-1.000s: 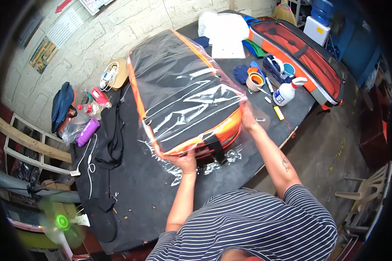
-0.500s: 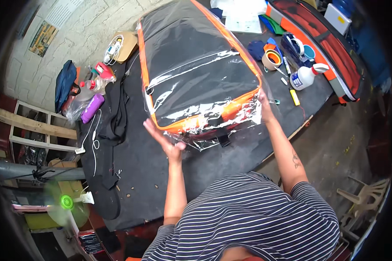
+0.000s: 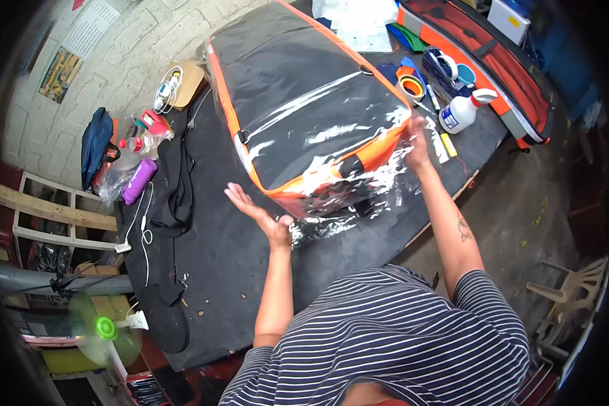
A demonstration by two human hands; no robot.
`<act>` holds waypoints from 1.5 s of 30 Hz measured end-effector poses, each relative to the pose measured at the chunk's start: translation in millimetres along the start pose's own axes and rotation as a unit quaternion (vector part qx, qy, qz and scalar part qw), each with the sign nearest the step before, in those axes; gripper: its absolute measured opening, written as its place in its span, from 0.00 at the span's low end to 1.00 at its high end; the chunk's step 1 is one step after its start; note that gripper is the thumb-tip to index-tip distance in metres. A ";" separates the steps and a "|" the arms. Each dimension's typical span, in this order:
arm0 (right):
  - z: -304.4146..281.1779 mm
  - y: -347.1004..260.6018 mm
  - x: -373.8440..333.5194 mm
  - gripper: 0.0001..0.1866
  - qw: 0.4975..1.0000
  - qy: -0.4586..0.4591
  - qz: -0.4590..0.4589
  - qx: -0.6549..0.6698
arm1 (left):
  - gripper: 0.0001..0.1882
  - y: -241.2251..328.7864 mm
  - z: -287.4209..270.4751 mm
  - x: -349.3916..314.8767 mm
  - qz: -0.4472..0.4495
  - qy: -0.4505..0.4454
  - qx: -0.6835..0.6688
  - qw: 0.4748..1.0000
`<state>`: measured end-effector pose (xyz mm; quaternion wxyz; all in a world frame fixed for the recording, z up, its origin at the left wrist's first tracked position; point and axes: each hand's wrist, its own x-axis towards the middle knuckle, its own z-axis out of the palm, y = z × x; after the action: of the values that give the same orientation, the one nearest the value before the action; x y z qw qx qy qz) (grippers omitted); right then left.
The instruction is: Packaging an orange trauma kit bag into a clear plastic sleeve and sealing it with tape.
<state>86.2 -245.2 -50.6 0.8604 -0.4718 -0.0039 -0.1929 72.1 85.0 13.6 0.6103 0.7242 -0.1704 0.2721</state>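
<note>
A large black bag with orange edging [image 3: 304,95] lies on the dark table, wrapped in a clear plastic cover [image 3: 328,227] that bunches and shines at its near end. My left hand [image 3: 260,216] is beside the bag's near left corner, fingers stretched out and thumb apart, next to the loose plastic. At the near right corner, my right hand [image 3: 418,145] stands upright with its palm toward the bag's side. Its fingers look extended; whether they touch the plastic I cannot tell. Neither hand grips anything visible.
Black straps [image 3: 176,189], a purple pouch [image 3: 140,181] and white cables lie left. To the right stand a white spray bottle [image 3: 460,114], a tape roll [image 3: 411,86] and a yellow marker [image 3: 448,145]. An open red-lined bag [image 3: 484,57] lies far right. A green fan [image 3: 105,327] spins at lower left.
The bag has turned slightly, its near end shifting right and away from me. My left hand has moved a little right and now stands apart from the bag's corner. My right hand has risen slightly.
</note>
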 end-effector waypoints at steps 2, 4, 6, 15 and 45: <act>-180.0 43.4 1.5 0.23 0.930 0.099 -0.109 -0.337 | 0.79 13.3 59.9 8.4 0.029 -0.076 -0.121 0.989; -180.4 74.1 15.0 0.24 0.768 0.146 -0.160 -0.602 | 0.78 13.0 93.9 -2.7 0.038 -0.085 -0.013 0.996; 16.8 50.0 2.7 0.29 0.991 0.115 0.056 0.048 | 0.76 -22.5 45.5 -4.1 0.060 0.040 0.233 0.970; 21.4 14.5 -62.4 0.58 0.982 -0.002 -0.107 -0.153 | 0.47 6.9 7.0 -29.7 -0.068 -0.025 0.185 0.980; 39.9 -34.0 -174.7 0.07 0.821 -0.054 -0.316 -0.473 | 0.25 168.0 1.9 -18.6 0.396 -0.009 0.181 0.900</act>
<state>-79.8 -171.8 -33.9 0.4218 -0.8036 -0.1077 -0.4059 -39.6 48.4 135.1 0.3090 0.6977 -0.3960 0.5109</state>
